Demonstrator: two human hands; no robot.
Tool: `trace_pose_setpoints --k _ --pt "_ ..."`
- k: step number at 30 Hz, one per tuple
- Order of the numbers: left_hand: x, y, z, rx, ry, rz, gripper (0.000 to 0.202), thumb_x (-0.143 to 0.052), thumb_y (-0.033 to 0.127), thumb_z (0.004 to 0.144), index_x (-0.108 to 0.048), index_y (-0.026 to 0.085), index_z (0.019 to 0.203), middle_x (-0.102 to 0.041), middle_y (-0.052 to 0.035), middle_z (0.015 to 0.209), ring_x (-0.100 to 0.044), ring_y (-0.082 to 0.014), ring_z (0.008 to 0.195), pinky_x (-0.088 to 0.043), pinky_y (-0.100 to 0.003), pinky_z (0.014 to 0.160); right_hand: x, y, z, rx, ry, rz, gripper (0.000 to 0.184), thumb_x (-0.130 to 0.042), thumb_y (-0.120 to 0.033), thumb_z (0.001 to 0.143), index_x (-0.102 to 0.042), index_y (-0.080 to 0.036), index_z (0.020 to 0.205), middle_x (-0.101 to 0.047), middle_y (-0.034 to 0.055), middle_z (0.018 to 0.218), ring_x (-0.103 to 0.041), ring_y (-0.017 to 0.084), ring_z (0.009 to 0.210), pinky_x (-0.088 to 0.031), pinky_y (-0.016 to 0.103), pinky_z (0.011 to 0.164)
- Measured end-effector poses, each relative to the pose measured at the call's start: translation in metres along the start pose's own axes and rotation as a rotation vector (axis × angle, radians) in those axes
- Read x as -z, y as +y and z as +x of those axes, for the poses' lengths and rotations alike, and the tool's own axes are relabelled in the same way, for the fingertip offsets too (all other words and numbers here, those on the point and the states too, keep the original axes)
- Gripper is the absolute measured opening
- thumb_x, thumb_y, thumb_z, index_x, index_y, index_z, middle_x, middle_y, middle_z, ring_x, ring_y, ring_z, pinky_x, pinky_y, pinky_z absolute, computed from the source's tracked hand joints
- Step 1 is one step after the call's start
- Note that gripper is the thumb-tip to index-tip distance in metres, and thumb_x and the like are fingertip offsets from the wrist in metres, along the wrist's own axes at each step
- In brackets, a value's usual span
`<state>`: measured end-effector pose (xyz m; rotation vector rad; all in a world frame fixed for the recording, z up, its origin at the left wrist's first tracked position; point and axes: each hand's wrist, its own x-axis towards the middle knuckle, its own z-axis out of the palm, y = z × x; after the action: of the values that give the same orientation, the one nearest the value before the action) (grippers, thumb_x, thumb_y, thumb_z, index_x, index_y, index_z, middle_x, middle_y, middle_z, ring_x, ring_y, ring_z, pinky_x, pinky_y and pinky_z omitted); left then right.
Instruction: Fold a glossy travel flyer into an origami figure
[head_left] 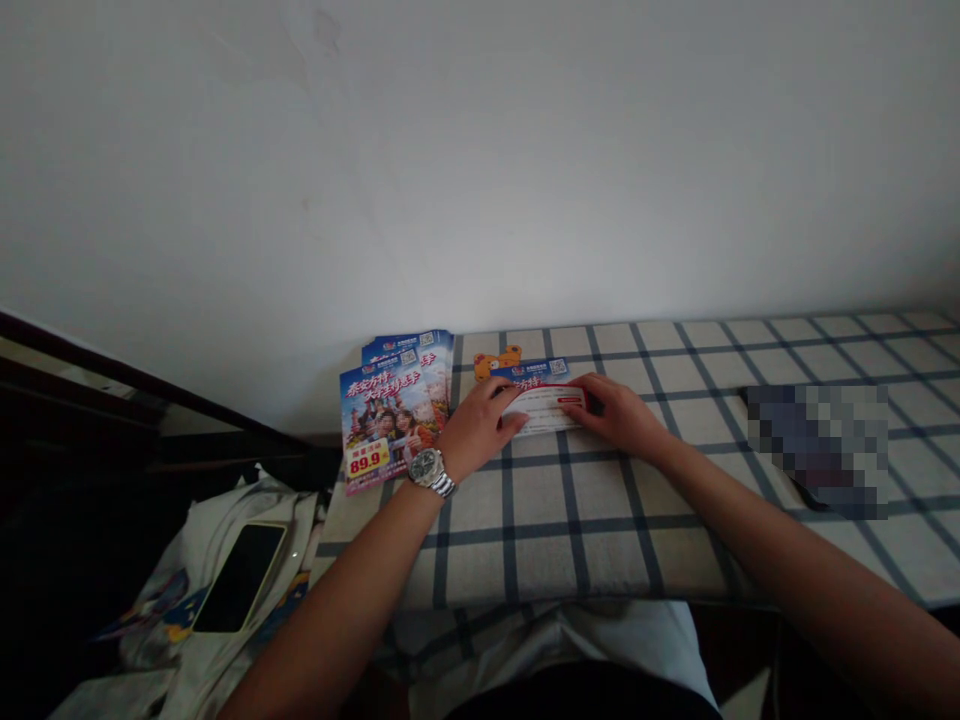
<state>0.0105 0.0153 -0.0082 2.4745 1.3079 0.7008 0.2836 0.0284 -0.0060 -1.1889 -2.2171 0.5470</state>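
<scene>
A flyer [544, 410] lies in front of me, its lower part bent up so that the white printed back shows. The blue top edge with a QR code remains visible behind the bend. My left hand [487, 420], with a silver watch on its wrist, grips the flyer's left side between thumb and fingers. At the right side, my right hand [611, 412] pinches it in the same way. Left of my hands sits a stack of matching flyers [394, 415], the top one marked 89.9. My fingers hide both ends of the bend.
A checked cloth [540, 550] covers the table, which meets a pale wall [480, 170]. An orange bear figure [491, 365] shows beyond the flyer. A blurred dark flat object [814, 445] lies to the right. A phone [240, 578] rests on white fabric [169, 590] at lower left.
</scene>
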Motion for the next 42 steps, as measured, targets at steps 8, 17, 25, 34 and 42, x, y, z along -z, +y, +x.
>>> trace_pose_setpoints --k 8,17,25,34,42 --pt "0.014 -0.007 0.021 -0.002 -0.131 -0.016 0.024 -0.070 0.027 0.094 -0.067 0.020 0.117 -0.062 -0.0104 0.124 -0.064 -0.0271 0.114 -0.056 -0.047 0.104 0.002 0.003 0.030 -0.086 -0.077 -0.068 0.018 -0.066 -0.037 0.093 -0.071 -0.022 0.102 -0.071 0.0002 0.077 -0.060 0.016 0.063 -0.040 0.027 0.058" --pt "0.004 -0.011 0.023 0.001 0.002 0.149 0.026 -0.071 0.032 0.093 -0.064 0.019 0.114 -0.059 -0.0113 0.130 -0.055 -0.0306 0.126 -0.050 -0.052 0.110 -0.009 0.009 0.034 -0.066 -0.015 -0.061 0.014 -0.066 -0.032 0.092 -0.069 -0.021 0.100 -0.068 0.0007 0.079 -0.057 0.016 0.064 -0.038 0.027 0.059" --pt "-0.005 -0.010 0.014 0.012 0.050 0.147 0.025 -0.066 0.032 0.097 -0.060 0.020 0.118 -0.053 -0.0121 0.146 -0.048 -0.0319 0.139 -0.045 -0.055 0.117 -0.018 0.008 0.027 0.024 0.083 -0.070 0.012 -0.060 -0.032 0.100 -0.066 -0.021 0.098 -0.067 0.0048 0.090 -0.061 0.020 0.077 -0.045 0.031 0.068" --pt "-0.004 -0.010 0.013 0.005 0.011 0.123 0.028 -0.066 0.029 0.097 -0.061 0.021 0.123 -0.058 -0.0100 0.143 -0.057 -0.0300 0.130 -0.049 -0.052 0.113 -0.012 0.015 0.026 0.088 0.122 -0.166 0.021 -0.064 -0.034 0.099 -0.070 -0.023 0.115 -0.069 0.0113 0.112 -0.064 0.030 0.103 -0.053 0.045 0.093" --pt "-0.004 -0.009 0.015 0.005 0.019 0.102 0.038 -0.066 0.029 0.097 -0.058 0.023 0.134 -0.059 -0.0087 0.139 -0.057 -0.0286 0.129 -0.049 -0.050 0.113 -0.019 0.022 0.024 0.079 0.071 -0.233 0.045 -0.069 -0.040 0.094 -0.064 -0.024 0.136 -0.060 0.0145 0.126 -0.061 0.035 0.114 -0.053 0.054 0.101"
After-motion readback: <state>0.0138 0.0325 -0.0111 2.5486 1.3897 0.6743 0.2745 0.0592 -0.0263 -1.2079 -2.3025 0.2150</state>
